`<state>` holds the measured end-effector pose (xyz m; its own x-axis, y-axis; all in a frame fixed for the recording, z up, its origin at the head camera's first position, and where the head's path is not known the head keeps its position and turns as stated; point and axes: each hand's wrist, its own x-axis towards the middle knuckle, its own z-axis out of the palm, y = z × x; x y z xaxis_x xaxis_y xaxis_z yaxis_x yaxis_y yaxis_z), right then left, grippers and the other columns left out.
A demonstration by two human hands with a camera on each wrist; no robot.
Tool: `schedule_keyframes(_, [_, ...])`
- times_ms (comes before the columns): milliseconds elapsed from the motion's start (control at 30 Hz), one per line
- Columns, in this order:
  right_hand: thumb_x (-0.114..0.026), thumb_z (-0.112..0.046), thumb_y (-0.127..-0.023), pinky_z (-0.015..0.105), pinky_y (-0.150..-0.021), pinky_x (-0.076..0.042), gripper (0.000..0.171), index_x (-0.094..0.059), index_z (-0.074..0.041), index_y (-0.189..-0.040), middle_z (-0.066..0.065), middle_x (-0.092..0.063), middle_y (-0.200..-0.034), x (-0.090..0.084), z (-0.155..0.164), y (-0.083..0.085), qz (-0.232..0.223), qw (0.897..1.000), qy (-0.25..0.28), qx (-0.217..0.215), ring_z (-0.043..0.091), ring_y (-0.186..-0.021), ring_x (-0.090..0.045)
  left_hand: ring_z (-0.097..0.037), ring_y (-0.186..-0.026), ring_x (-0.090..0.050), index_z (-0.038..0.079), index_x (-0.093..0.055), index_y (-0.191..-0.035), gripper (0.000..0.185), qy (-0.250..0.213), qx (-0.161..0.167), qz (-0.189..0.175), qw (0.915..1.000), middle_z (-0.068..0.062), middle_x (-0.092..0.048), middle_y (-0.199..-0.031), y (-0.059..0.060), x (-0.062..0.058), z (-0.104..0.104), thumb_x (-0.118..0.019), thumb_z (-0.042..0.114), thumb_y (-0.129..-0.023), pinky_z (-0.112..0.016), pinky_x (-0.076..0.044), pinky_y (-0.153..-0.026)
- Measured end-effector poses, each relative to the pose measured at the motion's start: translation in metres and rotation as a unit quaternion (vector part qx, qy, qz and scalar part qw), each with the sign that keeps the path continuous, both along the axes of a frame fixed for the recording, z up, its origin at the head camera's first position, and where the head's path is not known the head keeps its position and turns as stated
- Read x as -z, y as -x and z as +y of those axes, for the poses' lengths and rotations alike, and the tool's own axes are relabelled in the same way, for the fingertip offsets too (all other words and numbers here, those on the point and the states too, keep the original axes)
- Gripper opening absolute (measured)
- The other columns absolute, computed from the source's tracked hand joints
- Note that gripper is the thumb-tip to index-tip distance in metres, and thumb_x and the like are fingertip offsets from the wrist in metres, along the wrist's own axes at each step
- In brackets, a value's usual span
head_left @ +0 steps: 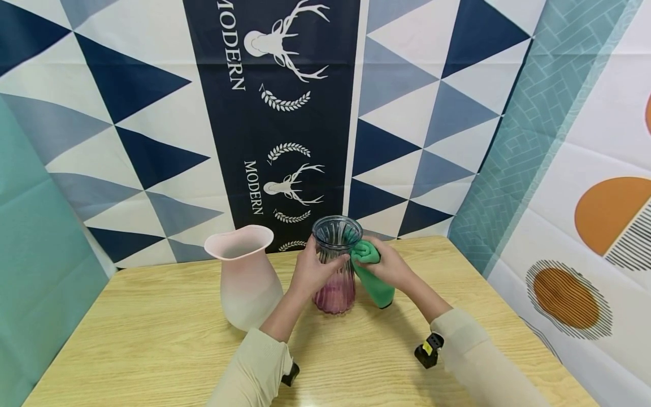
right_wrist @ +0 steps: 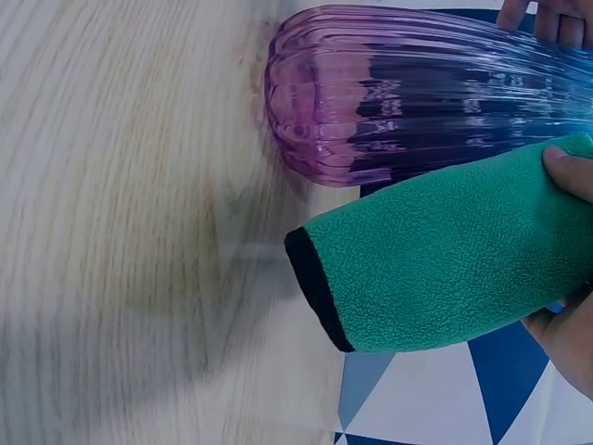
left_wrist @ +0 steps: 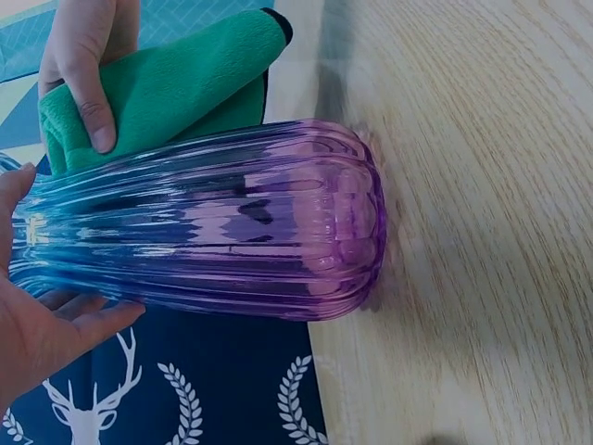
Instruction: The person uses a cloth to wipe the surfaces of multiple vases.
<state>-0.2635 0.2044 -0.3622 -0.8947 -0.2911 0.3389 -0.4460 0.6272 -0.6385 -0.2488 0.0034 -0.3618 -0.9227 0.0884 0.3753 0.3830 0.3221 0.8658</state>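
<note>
Left hand (head_left: 311, 272) grips the ribbed vase (head_left: 334, 265) upright; right hand (head_left: 389, 265) clutches the green cloth (head_left: 373, 274) against it. Best wiped with the neck firmly steadied.

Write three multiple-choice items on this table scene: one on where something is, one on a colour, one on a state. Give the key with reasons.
1. Where does the frosted pink vase stand relative to the ribbed glass vase?
A. to its left
B. to its right
C. inside it

2. What colour is the cloth?
A. yellow
B. green
C. red

3. How is the ribbed glass vase placed?
A. lying on its side
B. upside down
C. upright on the table

Key: 1 A, the head view shows it left of the ribbed vase. 2 B, the right hand presses a green cloth against the glass. 3 C, its open mouth faces up while the left hand steadies it.
</note>
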Motion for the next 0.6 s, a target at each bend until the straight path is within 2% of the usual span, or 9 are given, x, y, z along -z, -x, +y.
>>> schedule_keyframes(267, [-0.070, -0.011, -0.083, 0.051, -0.091, -0.047, 0.056, -0.046, -0.006, -0.134, 0.018, -0.057, -0.125, 0.008, 0.002, -0.002, -0.017, 1.000, -0.021, -0.006, 0.034, -0.111, -0.056, -0.024, -0.126, -0.049, 0.013, -0.034, -0.140, 0.079, 0.005, 0.000, -0.005, 1.0000, -0.009, -0.055, -0.131, 0.000, 0.000, 0.001, -0.076, 0.033, -0.077, -0.045, -0.040, -0.105])
schedule_keyframes(600, [-0.071, -0.011, -0.082, 0.051, -0.094, -0.046, 0.057, -0.048, -0.008, -0.134, 0.016, -0.054, -0.132, 0.024, 0.006, -0.002, -0.011, 0.998, -0.052, -0.034, 0.034, -0.116, -0.054, -0.026, -0.124, -0.050, 0.011, -0.035, -0.139, 0.079, 0.004, -0.007, -0.004, 1.0000, -0.011, -0.055, -0.130, -0.001, -0.001, 0.002, -0.077, 0.033, -0.076, -0.046, -0.041, -0.104])
